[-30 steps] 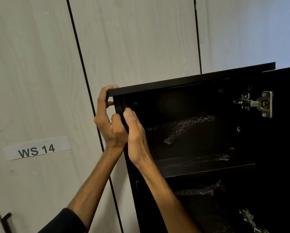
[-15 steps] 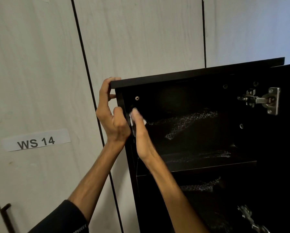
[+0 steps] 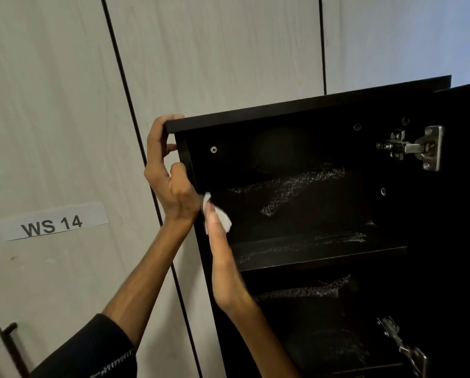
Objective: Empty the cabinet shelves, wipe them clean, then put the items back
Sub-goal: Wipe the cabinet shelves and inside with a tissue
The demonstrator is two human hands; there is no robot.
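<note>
A black cabinet (image 3: pixel 296 110) stands open in front of me, its door swung to the right. My left hand (image 3: pixel 168 175) grips the cabinet's top left corner, fingers curled over the top panel. My right hand (image 3: pixel 220 241) reaches inside with straight fingers and presses a small white tissue (image 3: pixel 223 216) against the inner left wall, just above the upper shelf (image 3: pixel 310 257). The shelf holds nothing and shows pale streaks. Most of the tissue is hidden behind my fingers.
A pale wood-grain wall (image 3: pixel 228 50) with dark seams stands behind, bearing a label "WS 14" (image 3: pixel 52 222). Metal hinges (image 3: pixel 416 148) sit on the door side at the right, a second hinge (image 3: pixel 402 347) lower down. A lower compartment (image 3: pixel 310 323) is dim.
My right hand has slid down the inner left wall with the tissue, which now shows beside my fingers. My left hand has kept its grip on the corner.
</note>
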